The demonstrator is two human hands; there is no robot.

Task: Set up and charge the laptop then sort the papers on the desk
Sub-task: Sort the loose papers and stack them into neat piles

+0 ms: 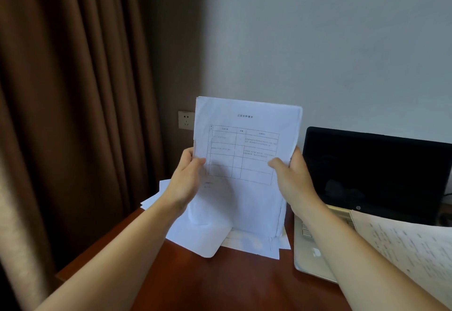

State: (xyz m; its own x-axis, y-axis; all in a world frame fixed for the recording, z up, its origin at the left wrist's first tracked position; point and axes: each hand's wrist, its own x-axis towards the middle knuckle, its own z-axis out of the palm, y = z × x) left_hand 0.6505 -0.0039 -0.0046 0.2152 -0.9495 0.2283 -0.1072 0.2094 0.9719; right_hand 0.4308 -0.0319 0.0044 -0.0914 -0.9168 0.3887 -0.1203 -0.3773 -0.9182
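Left hand (187, 176), right hand (292, 176) grip paper stack (247, 144) upright by its sides; table text illegible; laptop (374, 176) HP-logoed.

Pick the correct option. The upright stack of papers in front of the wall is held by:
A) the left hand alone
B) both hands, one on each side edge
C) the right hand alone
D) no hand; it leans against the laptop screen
B: the left hand and the right hand each grip one side edge of the stack of papers, thumbs on the front sheet.
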